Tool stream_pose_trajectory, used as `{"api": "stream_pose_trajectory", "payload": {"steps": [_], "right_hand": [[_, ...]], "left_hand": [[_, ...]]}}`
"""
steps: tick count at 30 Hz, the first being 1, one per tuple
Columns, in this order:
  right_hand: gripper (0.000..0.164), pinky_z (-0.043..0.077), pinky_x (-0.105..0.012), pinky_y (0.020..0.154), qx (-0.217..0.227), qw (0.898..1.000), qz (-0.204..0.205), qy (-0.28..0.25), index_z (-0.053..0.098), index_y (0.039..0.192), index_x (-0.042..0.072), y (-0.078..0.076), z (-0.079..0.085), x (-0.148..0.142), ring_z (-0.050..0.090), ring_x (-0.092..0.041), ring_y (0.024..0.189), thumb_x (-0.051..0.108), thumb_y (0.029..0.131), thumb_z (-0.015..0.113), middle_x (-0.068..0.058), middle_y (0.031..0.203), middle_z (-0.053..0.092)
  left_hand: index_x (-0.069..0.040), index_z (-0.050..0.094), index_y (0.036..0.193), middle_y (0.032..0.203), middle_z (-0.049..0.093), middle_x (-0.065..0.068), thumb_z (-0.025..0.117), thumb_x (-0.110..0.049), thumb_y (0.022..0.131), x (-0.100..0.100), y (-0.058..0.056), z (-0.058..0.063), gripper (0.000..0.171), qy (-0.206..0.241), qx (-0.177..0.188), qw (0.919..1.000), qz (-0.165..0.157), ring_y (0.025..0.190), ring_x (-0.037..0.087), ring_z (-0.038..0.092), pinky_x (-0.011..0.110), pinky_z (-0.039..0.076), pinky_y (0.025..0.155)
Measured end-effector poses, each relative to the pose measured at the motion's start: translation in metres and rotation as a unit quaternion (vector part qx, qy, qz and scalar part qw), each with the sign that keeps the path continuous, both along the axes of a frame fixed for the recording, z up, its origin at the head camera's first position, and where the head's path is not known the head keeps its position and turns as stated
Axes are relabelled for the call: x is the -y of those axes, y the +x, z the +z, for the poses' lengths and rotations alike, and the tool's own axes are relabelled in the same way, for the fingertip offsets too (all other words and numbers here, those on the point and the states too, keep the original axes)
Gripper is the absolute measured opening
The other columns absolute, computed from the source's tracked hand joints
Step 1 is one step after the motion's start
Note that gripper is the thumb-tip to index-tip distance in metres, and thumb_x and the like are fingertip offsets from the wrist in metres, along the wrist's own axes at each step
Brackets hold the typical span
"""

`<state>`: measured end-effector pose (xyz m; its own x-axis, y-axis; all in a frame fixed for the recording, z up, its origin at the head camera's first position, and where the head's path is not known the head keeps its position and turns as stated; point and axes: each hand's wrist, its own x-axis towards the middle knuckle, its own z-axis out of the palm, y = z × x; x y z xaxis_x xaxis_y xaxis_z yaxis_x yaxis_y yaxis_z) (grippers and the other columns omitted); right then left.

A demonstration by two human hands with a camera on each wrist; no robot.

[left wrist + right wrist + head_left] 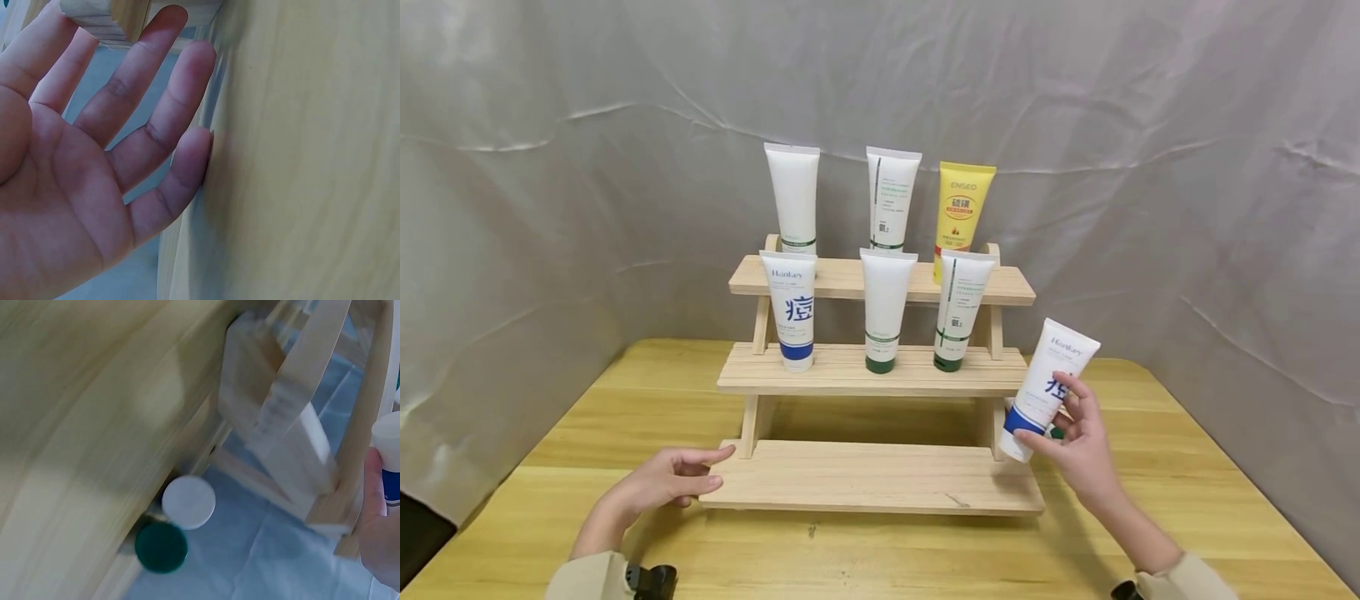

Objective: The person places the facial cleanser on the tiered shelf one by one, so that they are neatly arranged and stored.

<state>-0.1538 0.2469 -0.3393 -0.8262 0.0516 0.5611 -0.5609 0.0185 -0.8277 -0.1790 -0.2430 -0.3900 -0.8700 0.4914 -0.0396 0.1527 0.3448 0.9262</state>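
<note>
A three-tier wooden display stand [872,479] stands on the table. My left hand [662,479] holds its bottom tier at the left end; in the left wrist view a wooden end [119,19] sits between thumb and fingers. My right hand [1078,437] grips a white squeeze tube with a blue band [1048,375], tilted, cap end down, beside the stand's right end. On the middle tier stand a blue-banded tube [792,317] and two green-capped tubes [883,308], [961,308]. The top tier bears two white tubes [795,196], [891,196] and a yellow tube [962,212].
Behind my right hand a green cap [1057,433] partly shows. In the right wrist view a white cap [189,502] and a green cap [161,547] sit side by side at the wooden tabletop [81,425]. Grey cloth [880,75] hangs behind the table.
</note>
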Motion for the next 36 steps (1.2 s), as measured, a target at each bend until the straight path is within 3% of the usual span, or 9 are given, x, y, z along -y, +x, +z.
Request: {"api": "stream_pose_trajectory", "payload": {"steps": [14,30,36], "right_hand": [[0.079,0.050,-0.028,0.068,0.032,0.998,0.055,0.019,0.029,0.132,0.008,0.001,-0.006,0.037,0.055,-0.013,0.094,-0.024,0.066,0.062,-0.005,0.117,0.045],[0.074,0.050,-0.031,0.068,0.062,0.993,0.082,0.056,0.025,0.130,0.004,0.003,-0.006,0.087,0.054,-0.020,0.091,-0.018,0.070,0.063,-0.026,0.117,0.040],[0.070,0.050,-0.031,0.067,0.075,0.991,0.099,0.051,0.028,0.130,0.007,0.002,-0.007,0.105,0.053,-0.025,0.093,-0.016,0.072,0.062,-0.025,0.117,0.041]], "left_hand": [[0.011,0.040,0.126,0.121,0.045,0.029,0.060,-0.016,0.086,0.001,0.000,0.000,0.052,0.000,-0.001,1.0000,-0.003,0.066,0.008,0.045,0.024,0.043,0.053],[0.010,0.040,0.127,0.124,0.041,0.031,0.060,-0.016,0.086,0.000,-0.001,-0.001,0.052,0.005,0.006,1.0000,-0.004,0.063,0.009,0.046,0.025,0.043,0.053],[0.010,0.039,0.127,0.117,0.051,0.023,0.060,-0.015,0.086,0.001,-0.002,-0.002,0.053,0.011,0.012,0.9998,-0.007,0.060,0.009,0.045,0.024,0.042,0.053]]}}
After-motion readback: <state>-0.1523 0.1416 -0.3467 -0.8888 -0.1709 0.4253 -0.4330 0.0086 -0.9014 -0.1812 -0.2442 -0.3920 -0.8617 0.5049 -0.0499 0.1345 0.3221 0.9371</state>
